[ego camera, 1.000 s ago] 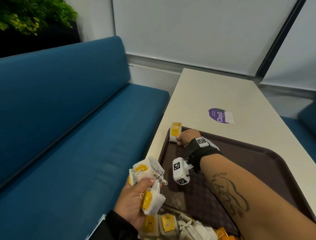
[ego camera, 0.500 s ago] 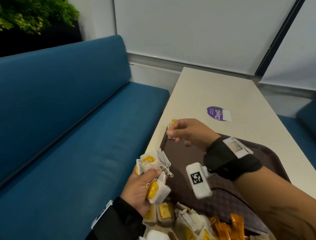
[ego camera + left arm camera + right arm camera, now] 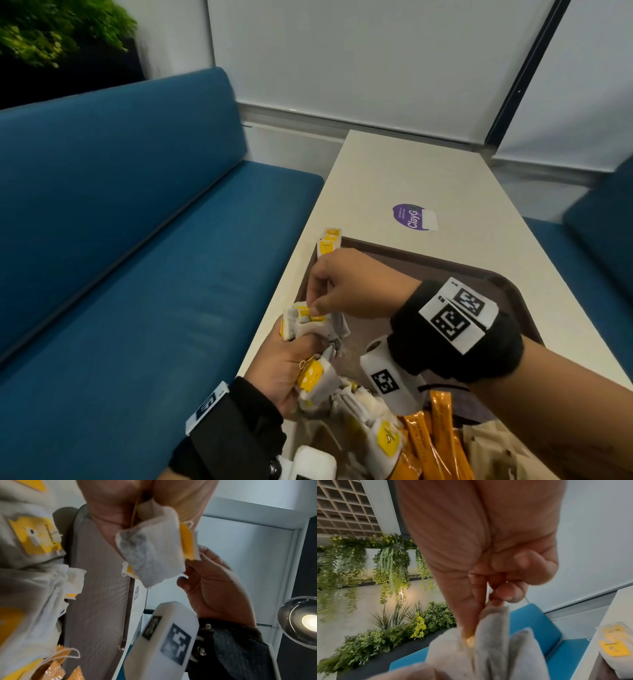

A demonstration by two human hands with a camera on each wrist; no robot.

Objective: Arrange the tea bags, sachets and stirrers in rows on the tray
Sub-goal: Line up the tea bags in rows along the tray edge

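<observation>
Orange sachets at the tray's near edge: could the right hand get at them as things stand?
Probably yes, but not freely. The orange sachets lie uncovered just below the right hand, but its fingers are pinching a tea bag from the bunch gripped by the left hand.

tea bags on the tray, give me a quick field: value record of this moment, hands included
left hand: grips a bunch of tea bags beside the tray's left edge
right hand: pinches one bag at the top of that bunch
placed tea bags: two at the tray's far left corner
tray: brown, on a pale table
loose pile: more tea bags, near end of tray
orange sachets: near end, unsorted
stirrers: not visible
</observation>
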